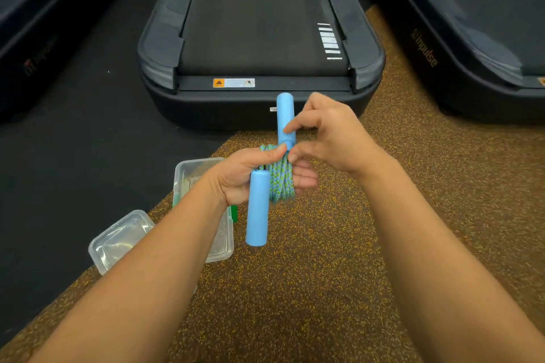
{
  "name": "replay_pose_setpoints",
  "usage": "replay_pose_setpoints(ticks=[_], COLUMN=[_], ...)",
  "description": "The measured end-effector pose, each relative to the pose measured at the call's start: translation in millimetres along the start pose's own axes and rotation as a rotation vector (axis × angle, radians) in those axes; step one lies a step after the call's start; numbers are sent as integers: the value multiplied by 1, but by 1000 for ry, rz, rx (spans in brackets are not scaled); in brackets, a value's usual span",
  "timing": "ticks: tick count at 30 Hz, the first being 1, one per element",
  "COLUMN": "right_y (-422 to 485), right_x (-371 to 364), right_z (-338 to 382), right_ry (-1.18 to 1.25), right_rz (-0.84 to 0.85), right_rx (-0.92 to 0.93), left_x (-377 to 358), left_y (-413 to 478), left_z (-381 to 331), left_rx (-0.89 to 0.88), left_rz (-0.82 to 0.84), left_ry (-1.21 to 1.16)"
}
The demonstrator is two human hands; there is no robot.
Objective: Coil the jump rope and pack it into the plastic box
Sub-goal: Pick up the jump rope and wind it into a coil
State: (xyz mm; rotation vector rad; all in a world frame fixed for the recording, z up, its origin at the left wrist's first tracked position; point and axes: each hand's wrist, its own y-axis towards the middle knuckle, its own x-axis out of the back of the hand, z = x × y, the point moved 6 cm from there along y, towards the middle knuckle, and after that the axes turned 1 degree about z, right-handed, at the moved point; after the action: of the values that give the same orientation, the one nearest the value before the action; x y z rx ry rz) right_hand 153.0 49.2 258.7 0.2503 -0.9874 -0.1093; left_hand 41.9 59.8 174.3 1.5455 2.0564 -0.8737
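Observation:
The jump rope has a blue-green braided cord (281, 181) wound into a tight bundle, and two light blue foam handles. My left hand (244, 177) grips the bundle, with one handle (257, 208) hanging down below it. My right hand (327, 132) pinches the other handle (285, 119), which points up, right at the top of the coil. The clear plastic box (188, 169) stands open on the floor under my left forearm, partly hidden by it. Its clear lid (118, 240) lies to the box's left.
A black treadmill (259, 47) stands straight ahead, its rear end close to my hands. Other treadmills flank it on the left (35, 38) and right (472, 32). I am over brown speckled rubber flooring (309, 289); black flooring (88, 156) lies to the left. A green clip (234, 213) shows at the box's edge.

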Motion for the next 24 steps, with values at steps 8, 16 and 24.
replay_pose_setpoints(ticks=[8,16,24], right_y=[-10,-21,-21], right_x=[-24,-43,-41], right_z=[-21,-27,-24], right_ry=[451,931,983], right_rz=[13,35,53], right_rx=[-253,-390,-364], left_x=[4,0,-4], left_y=[-3,-7,-5], left_z=[-5,-9,-5], left_rx=[-38,-48,-36], left_rz=[-40,-88,-110], left_ry=[-39,-40,37])
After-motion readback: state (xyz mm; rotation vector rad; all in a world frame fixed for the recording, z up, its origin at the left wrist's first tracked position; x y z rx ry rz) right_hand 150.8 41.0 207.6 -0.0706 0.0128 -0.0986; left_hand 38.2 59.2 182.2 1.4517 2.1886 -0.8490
